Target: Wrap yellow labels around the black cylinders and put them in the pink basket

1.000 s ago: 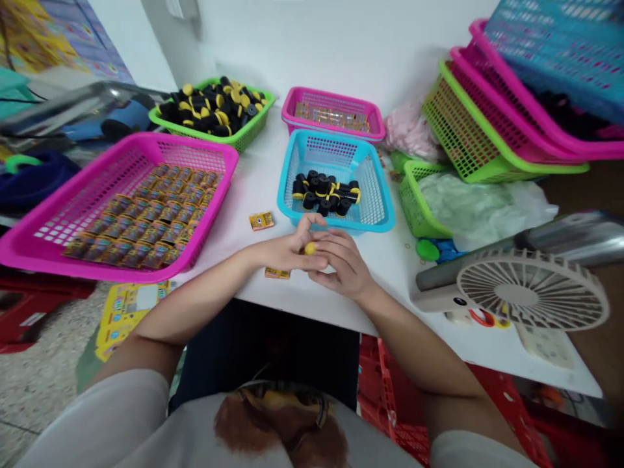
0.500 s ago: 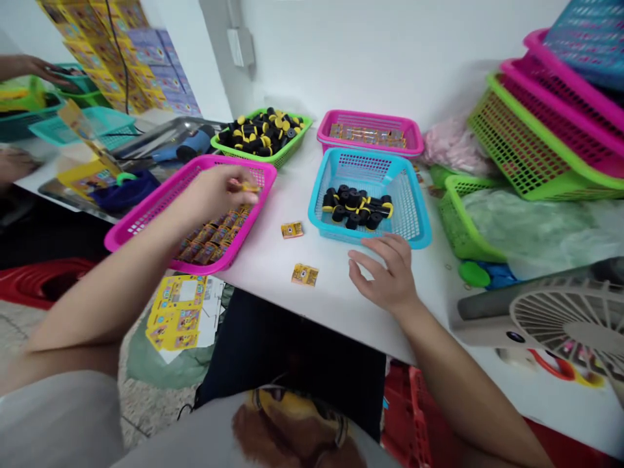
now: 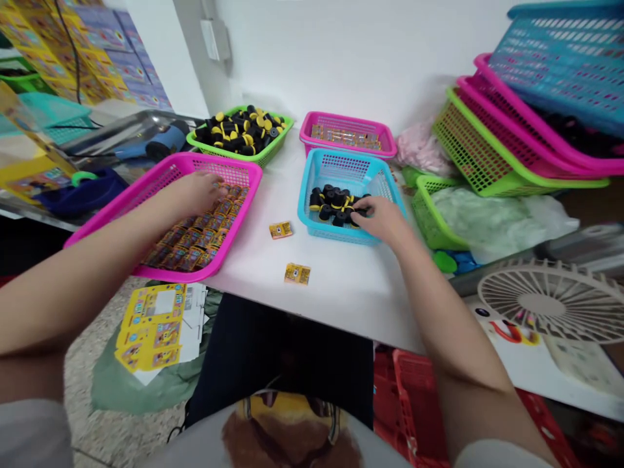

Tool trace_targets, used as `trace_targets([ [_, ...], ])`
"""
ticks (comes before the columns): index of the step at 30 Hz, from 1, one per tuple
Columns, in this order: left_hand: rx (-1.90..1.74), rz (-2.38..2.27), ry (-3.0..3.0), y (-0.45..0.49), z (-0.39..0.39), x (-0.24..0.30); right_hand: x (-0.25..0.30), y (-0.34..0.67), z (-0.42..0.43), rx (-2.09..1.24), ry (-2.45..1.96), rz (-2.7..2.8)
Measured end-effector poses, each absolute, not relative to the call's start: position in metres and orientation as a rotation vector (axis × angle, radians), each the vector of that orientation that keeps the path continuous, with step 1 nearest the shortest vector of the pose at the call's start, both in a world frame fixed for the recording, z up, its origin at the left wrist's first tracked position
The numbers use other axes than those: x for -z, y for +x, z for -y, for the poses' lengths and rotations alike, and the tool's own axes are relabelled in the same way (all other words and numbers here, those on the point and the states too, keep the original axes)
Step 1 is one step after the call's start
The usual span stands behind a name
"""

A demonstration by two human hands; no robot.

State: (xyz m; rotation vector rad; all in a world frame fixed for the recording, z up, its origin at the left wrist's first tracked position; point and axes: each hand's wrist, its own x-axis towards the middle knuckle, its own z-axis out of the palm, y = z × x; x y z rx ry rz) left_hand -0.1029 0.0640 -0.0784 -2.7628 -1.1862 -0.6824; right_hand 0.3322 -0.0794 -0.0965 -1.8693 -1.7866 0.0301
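My left hand [image 3: 199,193] is inside the pink basket [image 3: 249,188], fingers curled down at the far end of the rows of small wrapped cylinders [image 3: 197,237]. Its fingertips are partly hidden, so what they hold cannot be made out. In the blue basket [image 3: 312,227], my right hand [image 3: 380,218] has its thumb and fingers closed around a black-and-yellow cylinder [image 3: 359,209] at the right of a small heap. Two flat orange printed wrappers lie on the white table between the baskets, a nearer wrapper [image 3: 297,273] and a farther wrapper [image 3: 281,230].
Behind stand a green basket [image 3: 266,153] heaped with black-and-yellow cylinders and a second pink basket [image 3: 390,140] holding clear-and-orange pieces. Stacked baskets [image 3: 487,146] lean at the right, above a green basket [image 3: 424,211] with plastic bags. A fan [image 3: 541,302] sits at right front.
My left hand has lowered a small yellow-orange piece into the pink basket. My right hand has moved from the table up and into the blue basket, onto the cylinders. The view has shifted right.
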Motion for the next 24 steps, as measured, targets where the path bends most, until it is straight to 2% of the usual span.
trace_targets([
  [2,0.591,1.261,-2.611,-0.075,-0.024,0.064,0.085,0.326,0.059,-0.186,-2.089,1.946],
  [5,0.491,0.967,-2.785,-0.027,0.059,0.061,0.076,0.309,0.033,-0.28,-2.285,2.21],
  [8,0.2,0.801,-2.958,0.012,0.13,0.091,0.076,0.291,0.015,-0.277,-2.439,2.24],
  [12,-0.043,0.977,-2.785,0.035,0.172,0.141,0.082,0.276,0.005,-0.226,-2.601,2.204],
  [15,0.072,0.922,-2.723,0.032,0.185,0.158,0.083,0.273,0.007,-0.171,-2.621,2.184],
  [20,0.331,0.563,-2.67,0.013,0.211,0.164,0.074,0.283,0.031,-0.115,-2.557,2.108],
  [24,0.463,0.366,-2.672,0.006,0.206,0.155,0.073,0.303,0.069,-0.029,-2.203,1.764],
])
